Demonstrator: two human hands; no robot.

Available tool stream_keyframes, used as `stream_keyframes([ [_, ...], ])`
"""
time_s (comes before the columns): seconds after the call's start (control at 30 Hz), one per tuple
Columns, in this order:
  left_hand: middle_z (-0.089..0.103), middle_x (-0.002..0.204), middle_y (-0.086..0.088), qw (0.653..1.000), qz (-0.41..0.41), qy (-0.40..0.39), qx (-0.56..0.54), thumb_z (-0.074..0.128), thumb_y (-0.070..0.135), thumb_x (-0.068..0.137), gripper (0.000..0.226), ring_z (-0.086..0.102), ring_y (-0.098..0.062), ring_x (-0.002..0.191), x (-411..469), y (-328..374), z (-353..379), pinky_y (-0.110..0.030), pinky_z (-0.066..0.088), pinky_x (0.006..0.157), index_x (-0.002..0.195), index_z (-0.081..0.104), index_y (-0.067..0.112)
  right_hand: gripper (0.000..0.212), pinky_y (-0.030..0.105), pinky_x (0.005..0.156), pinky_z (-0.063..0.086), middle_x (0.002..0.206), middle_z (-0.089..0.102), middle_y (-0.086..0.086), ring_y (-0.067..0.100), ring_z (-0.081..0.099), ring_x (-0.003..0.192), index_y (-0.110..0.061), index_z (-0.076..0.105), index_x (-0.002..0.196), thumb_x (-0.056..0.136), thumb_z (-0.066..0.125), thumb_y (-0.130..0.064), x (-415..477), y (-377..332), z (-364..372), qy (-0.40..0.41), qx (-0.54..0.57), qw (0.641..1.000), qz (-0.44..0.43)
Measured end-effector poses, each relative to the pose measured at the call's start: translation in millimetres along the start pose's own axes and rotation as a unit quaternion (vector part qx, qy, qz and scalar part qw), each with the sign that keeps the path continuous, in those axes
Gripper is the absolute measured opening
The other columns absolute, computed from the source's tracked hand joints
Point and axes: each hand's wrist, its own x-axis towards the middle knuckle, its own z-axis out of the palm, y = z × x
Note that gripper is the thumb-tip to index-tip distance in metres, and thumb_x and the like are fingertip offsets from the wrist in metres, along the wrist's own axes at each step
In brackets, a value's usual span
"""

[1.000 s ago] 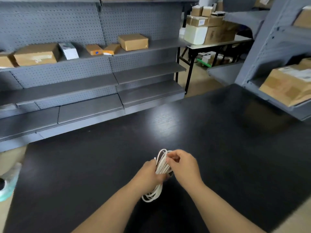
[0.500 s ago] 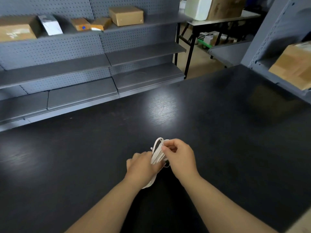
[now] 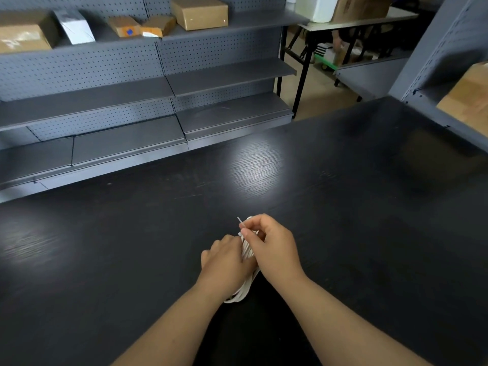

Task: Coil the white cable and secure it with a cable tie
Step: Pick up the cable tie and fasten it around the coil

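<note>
**A:** From the head camera, where does the white cable sit?

**B:** Over the dark worktop, toward its near edge and about midway between its left and right edges. It is gathered into a coil of several loops. The lower loops hang out below the hands, and I cannot tell whether they touch the surface.

**A:** What is the left hand doing?

**B:** Its fingers are curled round the middle of the coil, gripping the strands together. The back of the hand faces the camera.

**A:** And the right hand?

**B:** It lies just beside the left one, touching it, at the upper part of the coil. Thumb and forefinger are pinched closed on a thin white strip, the cable tie, whose straight tip pokes up and away toward the far edge. Whether the tie goes round the coil is hidden by the fingers.

**A:** Anything else around?

**B:** Grey pegboard shelving stands beyond the far edge, with cardboard boxes on its top shelf. More shelving with a box stands at the right edge.
</note>
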Motion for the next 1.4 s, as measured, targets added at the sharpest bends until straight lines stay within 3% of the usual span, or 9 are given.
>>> stream_keyframes([
  [0.13,0.052,0.101,0.007,1.0,0.003,0.002,-0.006,0.041,0.049,0.085,0.032,0.049,-0.016,0.099,-2,1,3,-0.032,0.032,0.079,0.106,0.052,0.027,0.006,0.017,0.077,0.048,0.09,0.067,-0.01,0.004,0.062,0.087,-0.024,0.063,0.09,0.087,0.062,-0.019,0,4,0,0.005,-0.006,1.0,-0.002],
  [0.27,0.051,0.088,0.01,0.999,-0.006,0.019,-0.026,0.039,0.053,0.078,0.028,0.051,-0.015,0.09,-4,1,7,-0.033,0.033,0.076,0.086,0.051,0.028,0.008,0.013,0.074,0.047,0.09,0.067,-0.009,0.003,0.062,0.086,-0.021,0.064,0.096,0.089,0.059,-0.02,-4,13,-3,0.017,-0.026,1.0,-0.006],
  [0.4,0.051,0.085,0.009,0.999,-0.011,0.028,-0.041,0.037,0.055,0.076,0.031,0.052,-0.015,0.089,-8,3,10,-0.033,0.034,0.077,0.081,0.05,0.027,0.008,0.007,0.07,0.045,0.09,0.067,-0.008,0.002,0.062,0.084,-0.02,0.063,0.095,0.089,0.059,-0.019,-6,18,-2,0.025,-0.027,0.999,-0.002],
  [0.6,0.047,0.096,0.012,0.998,-0.018,0.033,-0.049,0.045,0.054,0.08,0.029,0.047,-0.013,0.097,-13,5,7,-0.03,0.029,0.081,0.093,0.052,0.029,0.009,0.004,0.066,0.043,0.09,0.066,-0.01,-0.001,0.06,0.083,-0.02,0.063,0.097,0.091,0.057,-0.02,-4,17,-4,0.015,-0.02,1.0,0.012],
  [0.83,0.05,0.106,0.014,0.98,-0.018,0.084,-0.181,0.021,0.033,0.099,0.038,0.047,-0.007,0.106,-24,0,10,-0.025,0.022,0.09,0.112,0.056,0.027,0.009,0.012,0.074,0.048,0.092,0.067,-0.009,0.0,0.062,0.086,-0.021,0.064,0.097,0.09,0.058,-0.019,-4,17,-4,0.007,-0.004,1.0,0.022],
  [1.03,0.057,0.1,0.02,0.944,-0.064,0.145,-0.291,0.043,0.022,0.096,0.025,0.054,0.0,0.101,-23,2,11,-0.033,0.035,0.1,0.103,0.066,0.03,0.011,0.007,0.071,0.046,0.091,0.067,-0.011,-0.004,0.061,0.085,-0.021,0.064,0.099,0.089,0.06,-0.019,-3,19,-3,0.001,-0.008,1.0,0.013],
  [1.1,0.06,0.097,0.018,0.932,-0.068,0.152,-0.321,0.048,0.023,0.094,0.022,0.055,0.003,0.096,-21,1,10,-0.037,0.041,0.098,0.099,0.068,0.033,0.011,0.004,0.069,0.044,0.087,0.066,-0.013,-0.005,0.06,0.082,-0.021,0.066,0.097,0.088,0.061,-0.018,-3,19,-3,0.004,-0.012,1.0,0.004],
  [1.2,0.062,0.095,0.016,0.924,-0.075,0.156,-0.34,0.051,0.024,0.093,0.02,0.055,0.008,0.091,-21,1,9,-0.031,0.046,0.093,0.097,0.068,0.032,0.011,0.001,0.068,0.042,0.083,0.065,-0.015,-0.008,0.059,0.079,-0.02,0.067,0.096,0.086,0.063,-0.017,-2,20,-2,0.008,-0.011,1.0,-0.001],
  [1.4,0.063,0.094,0.015,0.92,-0.085,0.168,-0.344,0.051,0.024,0.093,0.019,0.056,0.005,0.091,-20,1,12,-0.029,0.046,0.089,0.095,0.068,0.031,0.01,0.001,0.068,0.042,0.083,0.065,-0.015,-0.007,0.06,0.079,-0.023,0.066,0.094,0.086,0.063,-0.017,-1,20,0,0.003,-0.022,1.0,-0.008],
])
